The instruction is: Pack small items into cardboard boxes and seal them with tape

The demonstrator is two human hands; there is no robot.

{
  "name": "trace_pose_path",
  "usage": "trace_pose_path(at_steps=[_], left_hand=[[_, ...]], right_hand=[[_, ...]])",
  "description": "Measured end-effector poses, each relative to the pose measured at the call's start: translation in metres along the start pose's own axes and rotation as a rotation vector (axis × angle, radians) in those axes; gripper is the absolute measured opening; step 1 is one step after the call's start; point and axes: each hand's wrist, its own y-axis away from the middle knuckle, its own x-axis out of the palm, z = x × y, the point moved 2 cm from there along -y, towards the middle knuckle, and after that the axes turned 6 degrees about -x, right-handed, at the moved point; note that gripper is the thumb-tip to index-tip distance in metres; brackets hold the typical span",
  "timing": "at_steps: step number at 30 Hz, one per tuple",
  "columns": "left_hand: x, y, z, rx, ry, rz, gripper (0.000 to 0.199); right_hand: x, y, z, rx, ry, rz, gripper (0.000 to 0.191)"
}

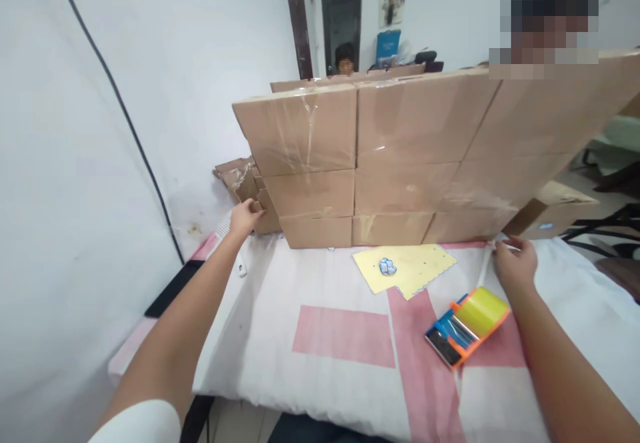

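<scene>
A wall of taped cardboard boxes [320, 193], stacked in rows, stands on the cloth-covered table [260, 356]. At its left end, my left hand [245, 217] is closed with its bent fingers against a brown cardboard piece [267, 219]. My right hand [517, 264] is beside the wall's lower right corner, thumb and fingers pinched together; a whitish bit shows at the fingertips, too small to name. Nearest that hand lies a tape dispenser [467, 328], orange and blue with a yellow roll. A yellow sheet [415, 263] carries a crumpled blue-and-white ball [387, 267].
Torn cardboard [235, 175] leans behind my left hand. Another box [550, 213] stands past the right corner. A dark flat object [173, 289] lies at the table's left edge by the white wall [90, 183]. Two people are beyond the boxes, one at the right [550, 26].
</scene>
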Motion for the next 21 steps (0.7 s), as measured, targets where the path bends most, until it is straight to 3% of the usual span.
trace_pose_path(at_steps=[3,7,11,14,17,19,21], left_hand=[[-0.008,-0.013,0.000,-0.003,0.042,0.054,0.026],[-0.037,-0.002,0.000,0.000,0.110,0.007,0.028],[-0.088,0.028,0.005,0.024,0.270,-0.092,0.035],[-0.133,0.061,0.025,0.012,0.360,-0.172,0.040],[-0.168,0.099,0.065,0.011,0.365,-0.164,0.038],[-0.176,0.127,0.095,0.034,0.410,-0.030,0.034],[-0.169,0.155,0.116,0.020,0.531,0.160,0.032]], right_hand=[[-0.006,0.005,0.015,0.121,-0.096,-0.010,0.033],[-0.013,0.010,0.032,0.151,-0.180,-0.016,0.026],[-0.019,0.013,0.041,0.230,-0.309,0.064,0.021],[-0.034,0.016,0.056,0.251,-0.429,0.160,0.013],[-0.063,0.026,0.089,0.126,-0.676,0.156,0.008],[-0.081,0.046,0.118,-0.062,-0.770,0.191,0.014],[-0.091,0.082,0.149,-0.246,-0.710,0.305,0.018]])
